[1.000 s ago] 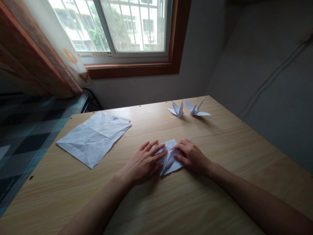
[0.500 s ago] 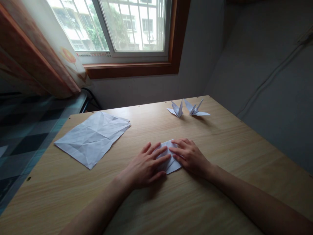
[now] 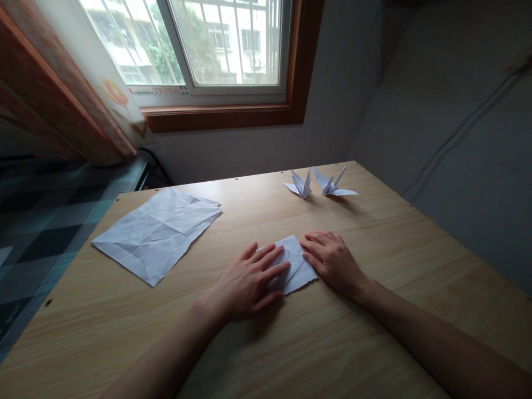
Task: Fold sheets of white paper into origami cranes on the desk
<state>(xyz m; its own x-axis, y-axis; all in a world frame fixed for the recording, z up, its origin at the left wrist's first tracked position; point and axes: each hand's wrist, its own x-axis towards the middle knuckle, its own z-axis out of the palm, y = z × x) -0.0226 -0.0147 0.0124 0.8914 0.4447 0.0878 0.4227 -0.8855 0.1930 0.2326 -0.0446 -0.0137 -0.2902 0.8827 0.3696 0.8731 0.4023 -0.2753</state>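
Note:
A small folded sheet of white paper (image 3: 302, 272) lies on the wooden table in front of me, with slanting creases and folded edges on top. Across its left part my left hand (image 3: 253, 282) rests flat, fingers spread, covering that side of the paper. My right hand (image 3: 332, 260) is at the paper's right edge, palm down with fingers stretched out, its fingertips touching or just beside that edge. Neither hand grips the paper.
Two white paper cranes (image 3: 301, 185) (image 3: 333, 185) stand near the table's far edge. At the left lies a larger creased white sheet (image 3: 162, 233). The wooden table (image 3: 394, 266) meets a checked cloth surface (image 3: 66, 199) on the left, below a curtain and window.
My right hand has slid a little to the right, off the top of the folded paper to its edge, uncovering more of it. My left hand has stayed in place.

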